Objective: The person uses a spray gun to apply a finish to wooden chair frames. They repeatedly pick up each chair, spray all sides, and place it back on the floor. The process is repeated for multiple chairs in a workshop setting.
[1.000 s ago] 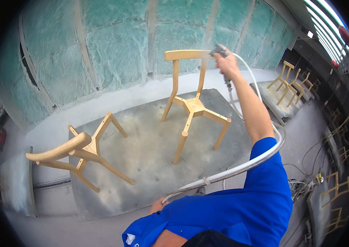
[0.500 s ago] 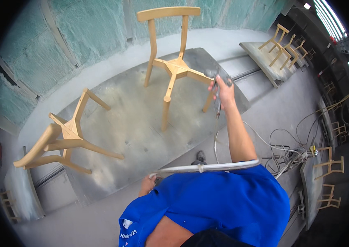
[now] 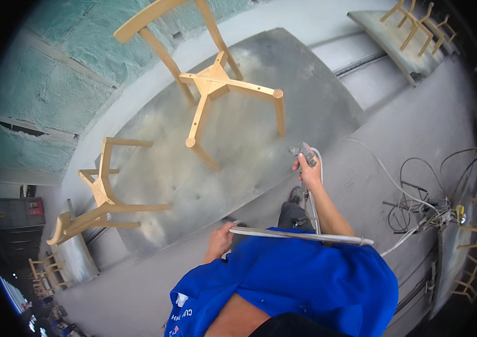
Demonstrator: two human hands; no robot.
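- the right hand (image 3: 309, 171) has its grip closed around a grey spray gun (image 3: 304, 153), just in front of the near edge of the grey platform (image 3: 311, 95).
- the left hand (image 3: 220, 240) has its grip wrapped on a pale hose (image 3: 300, 236), on the near side of the platform; the hose crosses the blue shirt (image 3: 300, 286).
- a wooden chair frame (image 3: 210, 84) stands on the platform, beyond the gun.
- a second chair frame (image 3: 100, 191) lies tipped at the platform's left edge, possibly overhanging it.
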